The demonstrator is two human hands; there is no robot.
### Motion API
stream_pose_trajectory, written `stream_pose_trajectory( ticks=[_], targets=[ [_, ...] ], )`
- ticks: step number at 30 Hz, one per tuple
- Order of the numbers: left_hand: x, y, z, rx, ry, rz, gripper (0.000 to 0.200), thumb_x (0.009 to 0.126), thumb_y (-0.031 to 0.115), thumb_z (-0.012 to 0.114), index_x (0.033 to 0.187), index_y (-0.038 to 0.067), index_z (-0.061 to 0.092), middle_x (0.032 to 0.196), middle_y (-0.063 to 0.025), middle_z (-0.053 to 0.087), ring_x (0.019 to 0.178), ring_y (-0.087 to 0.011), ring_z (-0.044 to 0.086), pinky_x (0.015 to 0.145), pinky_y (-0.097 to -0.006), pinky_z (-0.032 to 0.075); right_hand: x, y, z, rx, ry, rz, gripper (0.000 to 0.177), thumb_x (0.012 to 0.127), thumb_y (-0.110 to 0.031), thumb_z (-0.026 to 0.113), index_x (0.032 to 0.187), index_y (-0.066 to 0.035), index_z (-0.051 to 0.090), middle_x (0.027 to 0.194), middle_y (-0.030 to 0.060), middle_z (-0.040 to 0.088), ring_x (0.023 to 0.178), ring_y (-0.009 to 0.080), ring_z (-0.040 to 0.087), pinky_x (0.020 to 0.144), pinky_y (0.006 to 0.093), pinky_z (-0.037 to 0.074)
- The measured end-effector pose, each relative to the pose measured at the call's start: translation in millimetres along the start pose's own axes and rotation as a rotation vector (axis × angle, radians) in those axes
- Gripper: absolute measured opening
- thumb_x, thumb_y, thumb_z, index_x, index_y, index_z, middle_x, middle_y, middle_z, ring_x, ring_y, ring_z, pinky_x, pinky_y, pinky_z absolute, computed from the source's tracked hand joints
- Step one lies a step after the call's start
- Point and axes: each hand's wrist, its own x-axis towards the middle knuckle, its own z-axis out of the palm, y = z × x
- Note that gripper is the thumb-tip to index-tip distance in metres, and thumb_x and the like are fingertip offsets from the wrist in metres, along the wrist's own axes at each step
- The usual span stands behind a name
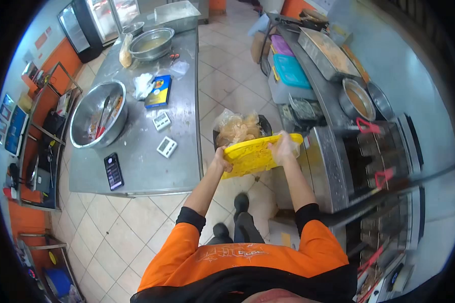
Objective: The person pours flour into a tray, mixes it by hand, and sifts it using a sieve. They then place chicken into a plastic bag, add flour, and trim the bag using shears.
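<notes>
A yellow board or tray point(250, 155) is tilted in front of me, over the floor between the table and the ovens. My left hand point(221, 161) grips its left edge, thumb on the near face. At its upper right is my right hand point(284, 148), in what looks like a clear glove, closed on the edge. Small bits stick to the yellow surface. Just beyond it stands a dark bin point(266, 126) with a clear bag of brownish scraps point(238, 127); the yellow thing hides its lower part.
The steel table point(182, 151) at left holds a large bowl point(78, 126) with tongs, a phone point(114, 171), two timers point(166, 146) and a blue-yellow box point(158, 91). Ovens with red handles point(369, 126) stand at right, near a teal-lidded container point(291, 70).
</notes>
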Motion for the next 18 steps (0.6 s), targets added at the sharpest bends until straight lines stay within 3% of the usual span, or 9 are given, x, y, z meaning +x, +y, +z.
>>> stream_pose_trajectory(
  ticks=[2, 6, 8, 9, 11, 12, 16, 17, 18],
  targets=[
    [9, 29, 25, 0.010, 0.078, -0.004, 0.030, 0.083, 0.040, 0.044, 0.095, 0.020, 0.063, 0.096, 0.0029, 0.063, 0.087, -0.0170, 0.054, 0.078, -0.0375, 0.036, 62, -3, -10, -0.522, -0.147, -0.313, 0.023, 0.076, -0.028, 0.053, 0.093, -0.013, 0.048, 0.096, 0.0047, 0.048, 0.087, 0.0214, 0.043, 0.076, 0.0337, 0.037],
    [47, 101, 68, -0.006, 0.106, 0.072, 0.032, 0.084, 0.040, 0.044, 0.097, 0.017, 0.062, 0.100, 0.0002, 0.064, 0.089, -0.0200, 0.058, 0.082, -0.0400, 0.037, 95, -51, 51, -0.203, -0.046, -0.019, 0.020, 0.081, -0.026, 0.052, 0.095, -0.012, 0.047, 0.095, 0.0046, 0.048, 0.089, 0.0208, 0.044, 0.078, 0.0326, 0.038],
    [93, 154, 74, -0.141, -0.041, -0.004, 0.032, 0.084, 0.037, 0.044, 0.099, 0.015, 0.061, 0.103, -0.0026, 0.064, 0.095, -0.0222, 0.060, 0.084, -0.0425, 0.039, 203, -33, 21, -1.648, -0.076, -1.001, 0.017, 0.087, -0.021, 0.049, 0.099, -0.010, 0.045, 0.097, 0.0047, 0.049, 0.093, 0.0183, 0.044, 0.081, 0.0333, 0.039],
    [83, 173, 89, -0.145, -0.042, 0.004, 0.032, 0.084, 0.037, 0.044, 0.099, 0.015, 0.061, 0.103, -0.0026, 0.064, 0.095, -0.0222, 0.060, 0.084, -0.0425, 0.039, 215, -48, 42, -1.644, -0.083, -1.009, 0.017, 0.087, -0.021, 0.049, 0.099, -0.010, 0.045, 0.097, 0.0047, 0.049, 0.093, 0.0183, 0.044, 0.081, 0.0333, 0.039],
    [45, 207, 121, -0.131, -0.009, 0.005, 0.032, 0.083, 0.034, 0.044, 0.100, 0.014, 0.061, 0.105, -0.0036, 0.064, 0.101, -0.0232, 0.059, 0.084, -0.0417, 0.041, 219, -74, 101, -1.472, -0.089, -0.531, 0.015, 0.091, -0.018, 0.047, 0.102, -0.008, 0.043, 0.097, 0.0045, 0.050, 0.095, 0.0156, 0.043, 0.084, 0.0316, 0.039],
    [51, 230, 128, -0.139, -0.068, -0.003, 0.031, 0.084, 0.032, 0.042, 0.101, 0.014, 0.062, 0.106, -0.0039, 0.064, 0.101, -0.0231, 0.059, 0.085, -0.0417, 0.041, 239, -84, 120, -1.472, -0.094, -0.535, 0.015, 0.091, -0.018, 0.047, 0.102, -0.008, 0.043, 0.097, 0.0045, 0.050, 0.095, 0.0156, 0.043, 0.084, 0.0316, 0.039],
    [123, 336, 143, -0.122, 0.014, 0.011, 0.030, 0.085, 0.033, 0.041, 0.099, 0.016, 0.062, 0.103, -0.0032, 0.064, 0.096, -0.0227, 0.060, 0.083, -0.0427, 0.038, 338, -95, 171, -0.008, 0.000, 0.024, 0.022, 0.085, -0.018, 0.057, 0.102, -0.008, 0.046, 0.097, 0.0056, 0.051, 0.093, 0.0188, 0.046, 0.085, 0.0296, 0.039],
    [147, 364, 143, -0.019, 0.066, 0.020, 0.030, 0.085, 0.034, 0.041, 0.097, 0.017, 0.062, 0.102, -0.0027, 0.064, 0.095, -0.0231, 0.058, 0.082, -0.0442, 0.036, 349, -98, 179, -0.013, 0.003, 0.040, 0.022, 0.085, -0.018, 0.057, 0.102, -0.008, 0.046, 0.097, 0.0056, 0.051, 0.093, 0.0188, 0.046, 0.085, 0.0296, 0.039],
    [162, 385, 143, 0.087, 0.117, 0.030, 0.029, 0.085, 0.035, 0.041, 0.096, 0.018, 0.062, 0.101, -0.0022, 0.064, 0.094, -0.0235, 0.057, 0.080, -0.0456, 0.035, 354, -104, 190, -0.560, -0.021, -0.443, 0.024, 0.084, -0.020, 0.059, 0.100, -0.008, 0.047, 0.097, 0.0056, 0.052, 0.092, 0.0195, 0.046, 0.084, 0.0299, 0.039]
  ],
)
